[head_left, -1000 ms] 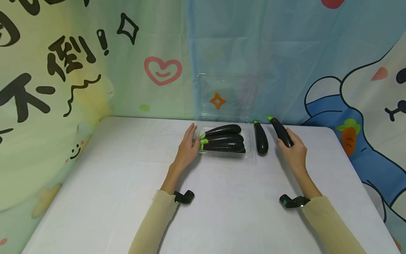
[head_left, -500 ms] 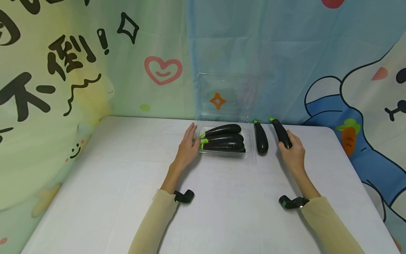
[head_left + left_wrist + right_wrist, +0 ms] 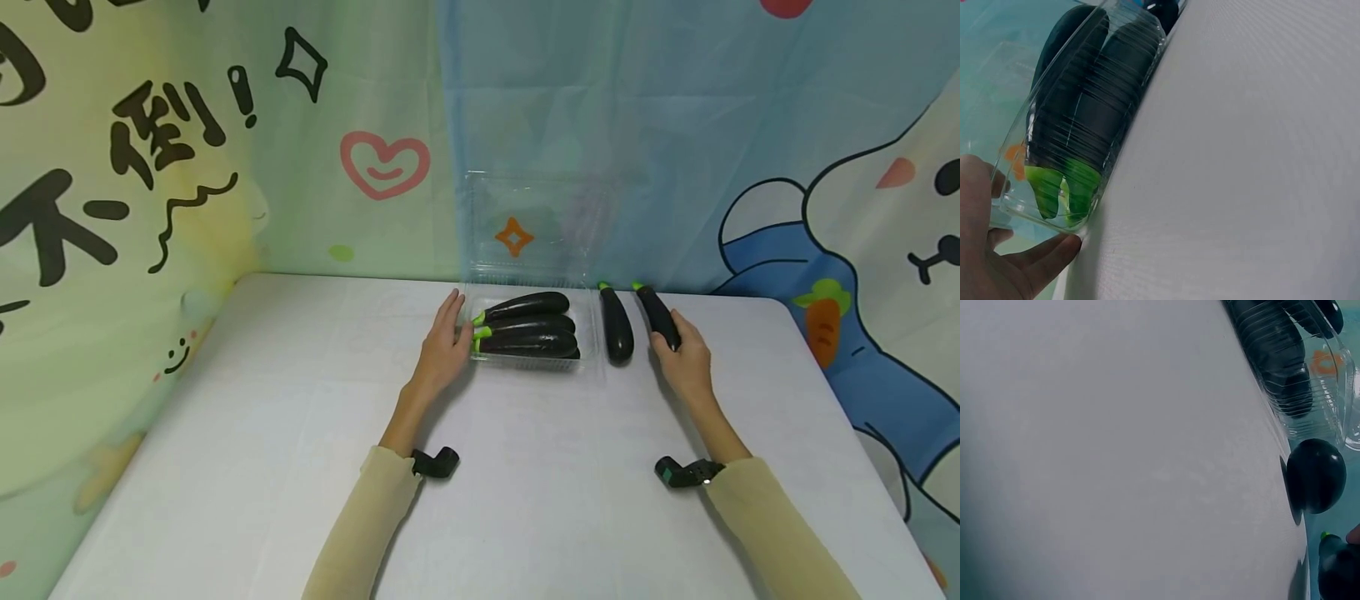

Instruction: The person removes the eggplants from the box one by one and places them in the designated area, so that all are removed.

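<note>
In the head view, the right hand [image 3: 684, 358] has shifted slightly toward the clear box [image 3: 589, 323], fingers curled around the held eggplant [image 3: 658, 318]. It comes nearer to the loose eggplant [image 3: 617, 327] on the desk [image 3: 555, 483]; I judge this handling unfinished. The left hand [image 3: 444, 354] touches the box with extended fingers.

In the left wrist view, ridged plastic blurs the stacked eggplants [image 3: 1097, 100]; I cannot count them all.

In the right wrist view, the frame edge cuts the held eggplant.
</note>
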Motion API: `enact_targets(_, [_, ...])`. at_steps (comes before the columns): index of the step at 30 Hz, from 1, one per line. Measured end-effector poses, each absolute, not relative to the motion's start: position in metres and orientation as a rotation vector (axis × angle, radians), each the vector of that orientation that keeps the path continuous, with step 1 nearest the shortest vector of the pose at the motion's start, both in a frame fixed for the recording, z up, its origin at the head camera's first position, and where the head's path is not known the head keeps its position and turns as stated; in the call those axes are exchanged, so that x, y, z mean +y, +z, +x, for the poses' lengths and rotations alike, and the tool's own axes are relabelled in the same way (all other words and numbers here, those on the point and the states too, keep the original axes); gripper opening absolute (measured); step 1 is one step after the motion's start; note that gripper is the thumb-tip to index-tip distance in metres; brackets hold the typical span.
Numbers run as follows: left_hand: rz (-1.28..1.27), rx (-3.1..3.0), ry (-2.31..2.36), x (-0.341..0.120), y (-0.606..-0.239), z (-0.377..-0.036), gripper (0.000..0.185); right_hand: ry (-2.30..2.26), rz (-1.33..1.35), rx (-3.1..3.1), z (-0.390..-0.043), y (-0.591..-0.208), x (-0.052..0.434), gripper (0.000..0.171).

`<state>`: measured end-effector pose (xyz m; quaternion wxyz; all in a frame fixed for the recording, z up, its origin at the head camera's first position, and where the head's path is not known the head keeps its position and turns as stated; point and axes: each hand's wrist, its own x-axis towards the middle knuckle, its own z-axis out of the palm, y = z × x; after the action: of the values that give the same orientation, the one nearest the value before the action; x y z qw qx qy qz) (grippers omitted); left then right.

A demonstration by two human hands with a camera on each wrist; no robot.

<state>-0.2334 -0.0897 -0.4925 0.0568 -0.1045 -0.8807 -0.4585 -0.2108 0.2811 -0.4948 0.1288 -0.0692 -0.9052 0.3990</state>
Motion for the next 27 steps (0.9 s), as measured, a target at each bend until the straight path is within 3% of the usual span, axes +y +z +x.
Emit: enact_targets(27, [-0.296, -2.696, -1.393, -0.09, -0.49, -0.232, 0.054, 1.124, -0.094, -2.878, -0.226, -0.491, 0.274, 0.067])
